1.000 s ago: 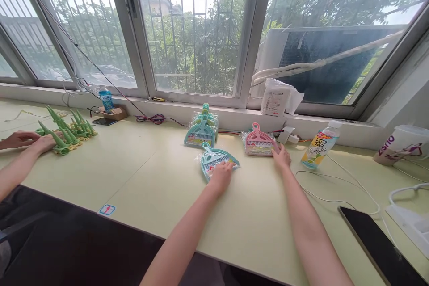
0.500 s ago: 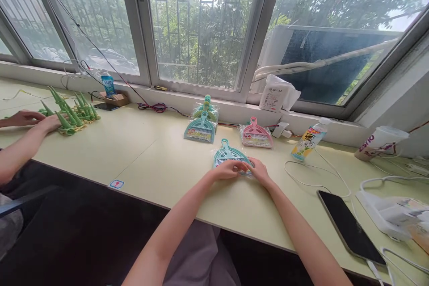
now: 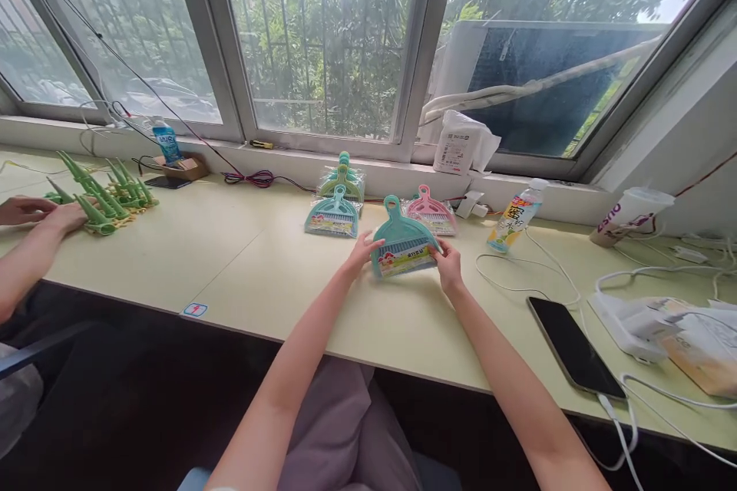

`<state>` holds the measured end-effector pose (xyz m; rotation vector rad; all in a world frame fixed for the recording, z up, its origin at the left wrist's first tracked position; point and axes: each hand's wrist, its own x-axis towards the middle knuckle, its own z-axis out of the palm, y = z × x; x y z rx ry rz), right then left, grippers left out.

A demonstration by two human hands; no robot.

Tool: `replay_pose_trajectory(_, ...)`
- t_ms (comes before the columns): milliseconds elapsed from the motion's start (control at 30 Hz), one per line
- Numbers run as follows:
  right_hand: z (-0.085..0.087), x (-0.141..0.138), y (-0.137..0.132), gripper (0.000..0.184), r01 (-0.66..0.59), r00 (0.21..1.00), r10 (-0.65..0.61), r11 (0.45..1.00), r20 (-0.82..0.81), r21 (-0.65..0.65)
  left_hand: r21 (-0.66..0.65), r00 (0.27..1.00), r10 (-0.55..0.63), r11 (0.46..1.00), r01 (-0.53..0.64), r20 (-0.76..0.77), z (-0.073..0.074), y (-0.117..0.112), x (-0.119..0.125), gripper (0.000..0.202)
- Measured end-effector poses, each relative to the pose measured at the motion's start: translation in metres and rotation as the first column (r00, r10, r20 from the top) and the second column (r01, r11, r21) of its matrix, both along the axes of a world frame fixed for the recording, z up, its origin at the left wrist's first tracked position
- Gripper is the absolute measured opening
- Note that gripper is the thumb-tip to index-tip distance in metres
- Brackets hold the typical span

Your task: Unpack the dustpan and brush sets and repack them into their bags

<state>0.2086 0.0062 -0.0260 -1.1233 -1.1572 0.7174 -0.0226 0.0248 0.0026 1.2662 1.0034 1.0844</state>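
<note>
A teal toy-size dustpan and brush set (image 3: 400,234) with a printed label is tipped up off the table in front of me, its handle pointing away. At its left edge, the fingers of my left hand (image 3: 361,255) close on the rim. My right hand (image 3: 449,265) pinches the lower right corner between thumb and fingers. Just behind stands a pink dustpan set (image 3: 433,211), partly covered by the teal one. To the left are a light blue dustpan set (image 3: 334,216) and a green dustpan set (image 3: 344,180), both in clear wrapping.
A drink bottle (image 3: 515,219), a plastic cup (image 3: 630,219), a phone (image 3: 576,349) and white cables lie on the right. A white paper packet (image 3: 461,146) leans by the window. On the far left, another person's hands (image 3: 61,219) touch green spiky pieces (image 3: 107,199).
The teal dustpan set has been lifted and tilted up towards me. My hands have moved apart to its two sides. The view has shifted slightly.
</note>
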Motion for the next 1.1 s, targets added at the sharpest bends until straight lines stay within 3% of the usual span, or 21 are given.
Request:
replay_pose_trajectory(67,0.004,-0.003,-0.003,0.047,0.039,0.994,-0.041,0.999,0.099,0.021,-0.072,0.988,-0.133,0.988,0.139,0.077,-0.002,0.002,0.001,0.053)
replay_pose_trajectory(133,0.009,-0.007,-0.009,0.045,0.127,0.946,-0.154,0.986,0.286,0.110,-0.084,0.986,-0.120,0.988,0.130,0.116,-0.004,0.004,0.003,0.046)
replay_pose_trajectory(200,0.014,-0.012,-0.015,0.043,0.185,0.816,-0.295,0.948,0.497,0.259,-0.091,0.986,-0.055,0.993,0.070,0.157,-0.006,0.006,0.004,0.045)
replay_pose_trajectory(267,0.019,-0.017,-0.022,0.033,0.114,0.653,-0.332,0.932,0.681,0.345,-0.093,0.978,0.001,0.995,0.019,0.209,-0.006,0.007,0.003,0.046)
replay_pose_trajectory(333,0.023,-0.024,-0.027,0.021,-0.049,0.501,-0.243,0.950,0.831,0.307,-0.080,0.962,0.032,0.997,-0.010,0.271,-0.005,0.009,0.002,0.046)
replay_pose_trajectory(400,0.025,-0.029,-0.031,0.027,-0.181,0.371,-0.152,0.956,0.916,0.232,-0.065,0.946,0.041,0.998,-0.021,0.321,-0.005,0.010,-0.001,0.045)
replay_pose_trajectory(467,0.027,-0.033,-0.034,0.031,-0.208,0.309,-0.153,0.952,0.939,0.223,-0.069,0.939,0.056,0.997,-0.035,0.338,-0.004,0.011,-0.003,0.048)
replay_pose_trajectory(633,0.031,-0.032,-0.036,0.030,-0.120,0.369,-0.277,0.932,0.887,0.341,-0.082,0.956,0.041,0.996,-0.018,0.291,-0.005,0.007,-0.002,0.055)
replay_pose_trajectory(833,0.024,-0.033,-0.030,0.032,-0.188,0.291,-0.168,0.955,0.942,0.229,-0.088,0.969,0.024,0.996,-0.003,0.245,-0.006,0.007,0.002,0.053)
replay_pose_trajectory(967,0.023,-0.031,-0.028,0.030,-0.173,0.347,-0.215,0.942,0.913,0.288,-0.104,0.944,0.098,0.992,-0.068,0.315,-0.005,0.011,-0.002,0.045)
replay_pose_trajectory(1100,0.022,-0.030,-0.027,0.029,-0.208,0.389,-0.171,0.941,0.905,0.267,-0.129,0.897,0.185,0.981,-0.144,0.402,-0.003,0.013,-0.008,0.037)
